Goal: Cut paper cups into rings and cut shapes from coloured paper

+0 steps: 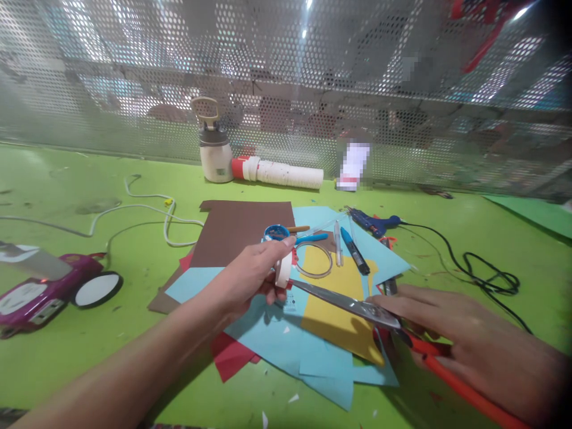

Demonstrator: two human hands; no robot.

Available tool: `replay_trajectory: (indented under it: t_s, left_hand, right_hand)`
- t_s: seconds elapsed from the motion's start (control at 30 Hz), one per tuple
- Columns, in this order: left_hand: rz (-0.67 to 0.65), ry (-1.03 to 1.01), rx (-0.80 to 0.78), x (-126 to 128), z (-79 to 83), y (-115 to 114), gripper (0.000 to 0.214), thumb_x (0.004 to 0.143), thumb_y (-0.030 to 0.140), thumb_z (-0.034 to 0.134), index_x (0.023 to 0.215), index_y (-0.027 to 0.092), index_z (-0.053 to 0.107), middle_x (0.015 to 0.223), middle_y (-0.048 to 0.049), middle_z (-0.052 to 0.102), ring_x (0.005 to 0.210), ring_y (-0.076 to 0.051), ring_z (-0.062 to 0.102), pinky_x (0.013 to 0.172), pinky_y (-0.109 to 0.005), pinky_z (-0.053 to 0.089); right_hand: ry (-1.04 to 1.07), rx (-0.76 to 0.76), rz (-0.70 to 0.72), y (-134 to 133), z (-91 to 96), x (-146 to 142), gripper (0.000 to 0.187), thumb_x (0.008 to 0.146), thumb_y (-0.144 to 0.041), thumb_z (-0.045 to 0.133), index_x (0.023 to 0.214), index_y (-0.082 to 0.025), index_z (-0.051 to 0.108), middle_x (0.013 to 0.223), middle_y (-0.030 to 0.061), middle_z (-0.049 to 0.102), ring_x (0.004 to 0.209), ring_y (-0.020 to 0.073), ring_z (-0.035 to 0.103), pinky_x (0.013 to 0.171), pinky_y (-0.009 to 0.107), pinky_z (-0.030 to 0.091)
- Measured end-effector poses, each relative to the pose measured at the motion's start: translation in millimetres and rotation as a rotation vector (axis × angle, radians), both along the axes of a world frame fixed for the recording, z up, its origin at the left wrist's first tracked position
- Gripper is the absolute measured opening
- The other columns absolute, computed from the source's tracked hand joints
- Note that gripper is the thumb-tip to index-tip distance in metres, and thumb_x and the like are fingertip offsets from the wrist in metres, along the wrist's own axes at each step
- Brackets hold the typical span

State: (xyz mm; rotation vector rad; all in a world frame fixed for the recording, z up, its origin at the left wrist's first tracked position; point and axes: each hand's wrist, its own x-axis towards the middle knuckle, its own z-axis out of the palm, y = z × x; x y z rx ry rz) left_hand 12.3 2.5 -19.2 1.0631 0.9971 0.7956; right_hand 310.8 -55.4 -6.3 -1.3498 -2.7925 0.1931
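My left hand (250,271) is closed, pinching a small curved white strip (283,271) with red bits at its edge between thumb and fingers. In my right hand (460,328) is a pair of scissors (353,305) with red-orange handles. Their blades point left, with the tip close to the strip; I cannot tell whether it touches. Just beyond my left thumb are a blue ring-shaped roll (276,231) and a pale ring (328,261). Yellow paper (333,328) and light blue paper (326,363) lie beneath the blades.
Brown card (241,229), a blue marker (354,250) and a blue glue gun (373,221) with a black cord lie around. Behind stand a sprayer bottle (217,158), stacked white cups (290,174) and a phone (354,167) before a perforated screen. A purple device (49,292) sits left.
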Motion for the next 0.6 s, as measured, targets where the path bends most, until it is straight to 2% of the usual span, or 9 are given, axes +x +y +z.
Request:
replay_trajectory:
  t_s: [0.43,0.6]
  left_hand:
    - [-0.001,-0.002,0.012,0.1,0.0,0.5,0.044,0.082,0.06,0.057,0.079,0.015,0.058,0.055,0.0008,0.056,0.046,-0.011,0.054,0.037,-0.018,0.036]
    - [0.003,-0.003,0.016,-0.2,0.0,0.1,0.044,0.082,0.06,0.057,0.078,0.016,0.058,0.056,0.0007,0.056,0.045,-0.01,0.054,0.036,-0.018,0.036]
  right_hand:
    - [0.024,-0.037,-0.005,-0.6,1.3,-0.9,0.042,0.088,-0.027,0.055,0.128,-0.039,0.05,0.117,0.0033,0.065,0.1,0.0229,0.066,0.079,0.036,0.057]
    - [0.007,-0.058,-0.008,-0.4,0.3,-1.8,0.049,0.084,-0.019,0.056,0.127,-0.041,0.048,0.117,0.0014,0.064,0.1,0.0211,0.065,0.081,0.034,0.056]
